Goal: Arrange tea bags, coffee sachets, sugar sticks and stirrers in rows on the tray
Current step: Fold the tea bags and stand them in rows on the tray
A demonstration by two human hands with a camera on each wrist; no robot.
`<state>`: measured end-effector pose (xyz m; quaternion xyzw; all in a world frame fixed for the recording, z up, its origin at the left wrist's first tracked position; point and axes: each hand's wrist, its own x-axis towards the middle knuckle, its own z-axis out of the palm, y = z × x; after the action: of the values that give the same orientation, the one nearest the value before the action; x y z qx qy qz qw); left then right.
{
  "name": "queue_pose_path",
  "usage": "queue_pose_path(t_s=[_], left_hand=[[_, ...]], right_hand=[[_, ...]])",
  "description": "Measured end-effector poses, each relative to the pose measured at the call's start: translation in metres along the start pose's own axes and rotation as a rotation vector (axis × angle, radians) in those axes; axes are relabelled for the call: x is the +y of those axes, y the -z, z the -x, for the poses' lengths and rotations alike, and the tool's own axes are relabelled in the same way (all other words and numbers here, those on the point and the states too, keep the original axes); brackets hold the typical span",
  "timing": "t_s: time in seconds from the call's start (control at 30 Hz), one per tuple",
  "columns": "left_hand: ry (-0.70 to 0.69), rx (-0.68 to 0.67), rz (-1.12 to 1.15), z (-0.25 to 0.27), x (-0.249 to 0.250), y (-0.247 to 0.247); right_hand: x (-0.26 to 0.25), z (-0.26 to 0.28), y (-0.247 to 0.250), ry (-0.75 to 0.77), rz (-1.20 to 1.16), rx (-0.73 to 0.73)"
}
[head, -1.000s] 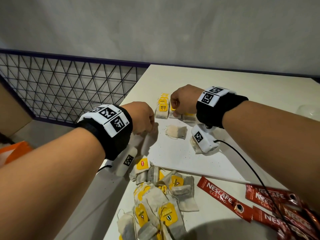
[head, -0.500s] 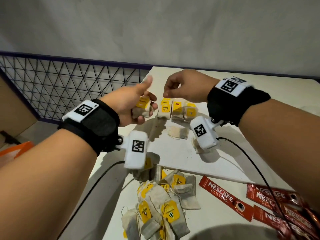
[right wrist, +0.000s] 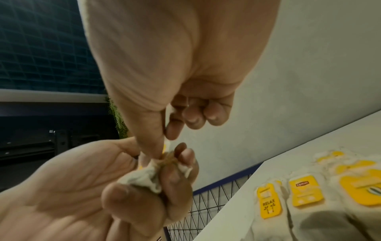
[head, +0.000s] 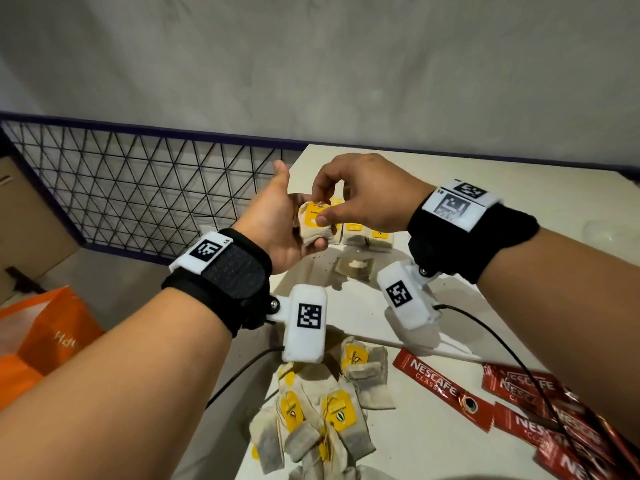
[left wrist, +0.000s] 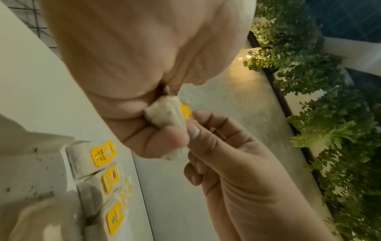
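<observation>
A tea bag (head: 313,227) with a yellow tag is in the air over the far left corner of the white tray (head: 349,306), cupped in my left hand (head: 298,225), whose fingers curl under it. My right hand (head: 321,212) pinches its top at the tag. The left wrist view shows the same tea bag (left wrist: 164,114) between both hands, as does the right wrist view, where the bag (right wrist: 144,177) looks crumpled. A row of tea bags (head: 363,233) lies at the tray's far edge, with one loose bag (head: 355,269) nearer me.
A pile of tea bags (head: 318,410) lies on the table in front of the tray, and red Nescafe sachets (head: 446,389) lie to its right. A wire mesh fence (head: 138,188) and an orange bag (head: 45,341) are off the table's left edge.
My left hand lifted from the tray with a tea bag and turned palm up. My right hand left the row of bags and came over to pinch that bag's top.
</observation>
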<state>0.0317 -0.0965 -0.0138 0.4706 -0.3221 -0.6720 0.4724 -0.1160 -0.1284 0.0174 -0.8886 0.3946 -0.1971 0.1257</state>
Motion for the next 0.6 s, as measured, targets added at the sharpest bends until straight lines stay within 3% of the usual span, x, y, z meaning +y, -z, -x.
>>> queue_pose_path(t_s=[0.23,0.47,0.6], left_hand=[[-0.002,-0.015,0.079,0.002,-0.009,-0.007],[0.046,-0.029,0.158,0.006,-0.015,-0.012],[0.091,0.001,0.158,0.005,-0.018,-0.009]], right_hand=[[0.001,0.004,0.003,-0.005,-0.013,-0.023],[0.003,0.009,0.001,0.110,0.026,0.126],[-0.001,0.013,0.008,0.037,-0.183,0.050]])
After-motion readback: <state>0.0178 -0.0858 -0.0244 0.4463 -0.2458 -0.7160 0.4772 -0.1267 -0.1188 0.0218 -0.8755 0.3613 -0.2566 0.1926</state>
